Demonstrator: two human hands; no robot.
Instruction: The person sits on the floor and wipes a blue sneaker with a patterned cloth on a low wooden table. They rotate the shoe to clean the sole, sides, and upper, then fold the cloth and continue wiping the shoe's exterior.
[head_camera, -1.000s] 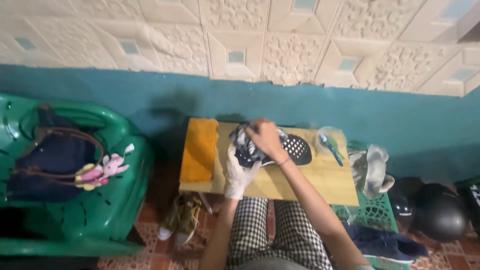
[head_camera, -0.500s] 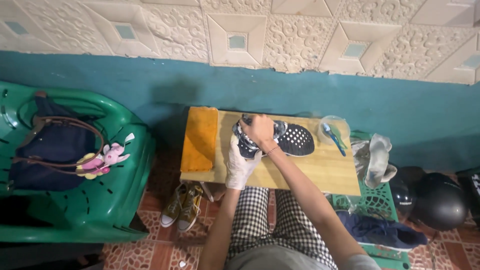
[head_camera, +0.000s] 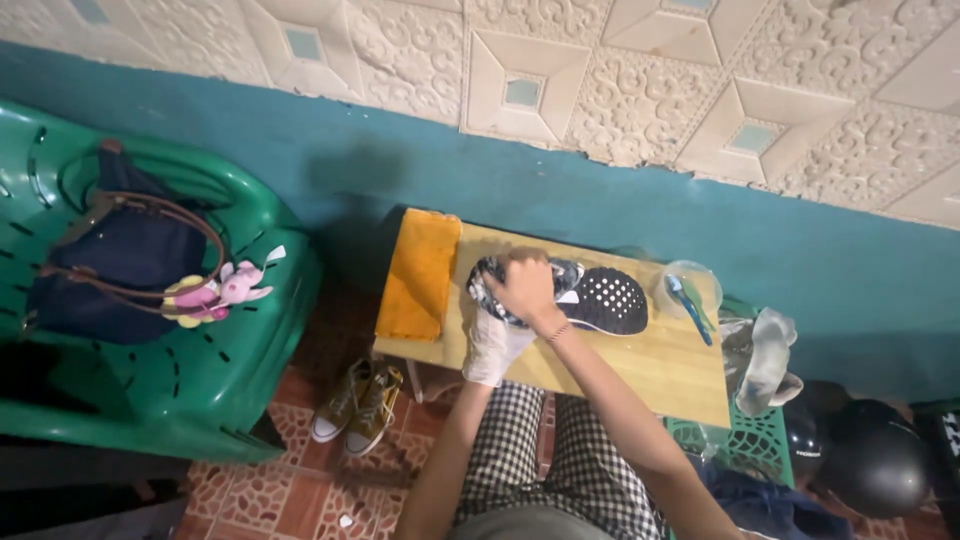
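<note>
Fingers of the right hand (head_camera: 524, 285) curl closed on the shoe (head_camera: 570, 296); the gloved left hand (head_camera: 494, 342) supports it below. It lies sole-up on the wooden table (head_camera: 640, 365), dark patterned upper, black sole with white dots, beside the orange cloth (head_camera: 420, 275).

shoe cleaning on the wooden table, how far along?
Done: setup is laid out, with an orange cloth on the table and a clear bowl holding a blue brush. In hand: the gloved left hand and bare right hand grip the patterned shoe, lying sole outward. Left: how clean it is cannot be judged; the olive sneakers on the floor sit untouched.
</note>
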